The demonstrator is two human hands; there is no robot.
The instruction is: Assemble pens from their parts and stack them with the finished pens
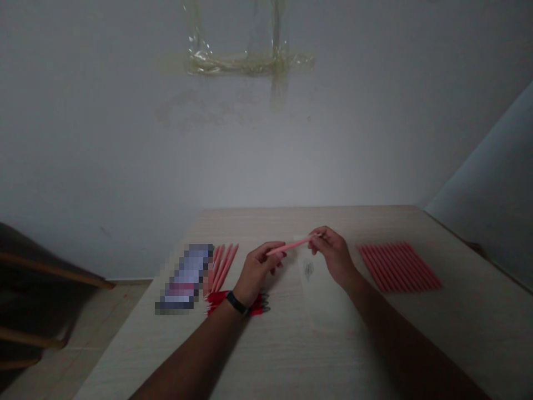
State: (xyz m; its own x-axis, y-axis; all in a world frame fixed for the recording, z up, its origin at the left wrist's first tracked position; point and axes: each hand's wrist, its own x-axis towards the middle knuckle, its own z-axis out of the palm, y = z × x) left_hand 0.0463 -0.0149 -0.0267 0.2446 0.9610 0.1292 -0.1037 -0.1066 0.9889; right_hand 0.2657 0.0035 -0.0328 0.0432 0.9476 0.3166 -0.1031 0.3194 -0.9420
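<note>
Between my two hands a pink pencil [293, 244] is held in the air, slightly tilted with its right end higher. My left hand [263, 264], with a dark band at the wrist, pinches the left end. The fingers of my right hand [331, 253] close round the other end, near a pale tip. Under the right hand lies a sheet of white paper [318, 303] with a dark scribbled mark on it. Several red pens [258, 306] lie partly hidden beneath my left wrist. Several more pink pencils [225, 269] rest to the left of that hand.
On the right of the table [283, 366], many pink pencils [397, 266] lie side by side in a neat row. A pixelated phone-like object [185, 278] sits at the left edge. Wooden furniture [54, 266] stands on the floor at left. Behind the table rises a wall [266, 161].
</note>
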